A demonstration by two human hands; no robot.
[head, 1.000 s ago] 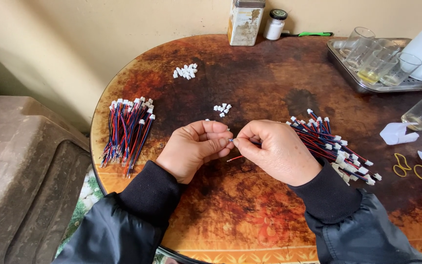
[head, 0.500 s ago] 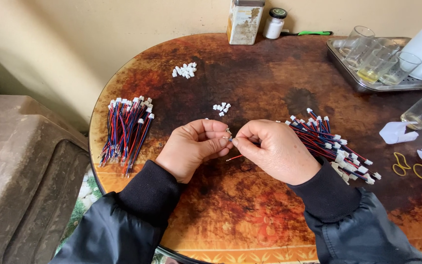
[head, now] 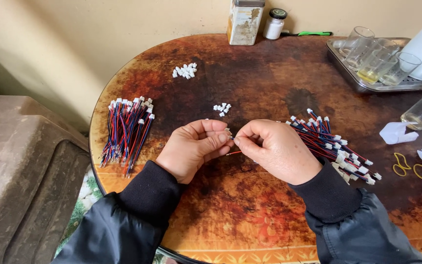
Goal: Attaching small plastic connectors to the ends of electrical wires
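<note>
- My left hand (head: 191, 149) and right hand (head: 274, 149) are staying put, fingertips still pinching one red wire (head: 234, 153) with its small white connector (head: 227, 131).
- Wire is hanging mid-table (head: 250, 215), between both wire bundles (head: 125, 129), unchanged.

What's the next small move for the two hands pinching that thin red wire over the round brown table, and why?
Probably press the thin red wire home into the small white plastic connector. The left hand pinches the connector, the right hand holds the wire's end against it, and the fingertips already meet, so only a short push seems left. How far in it sits is hidden.
</note>
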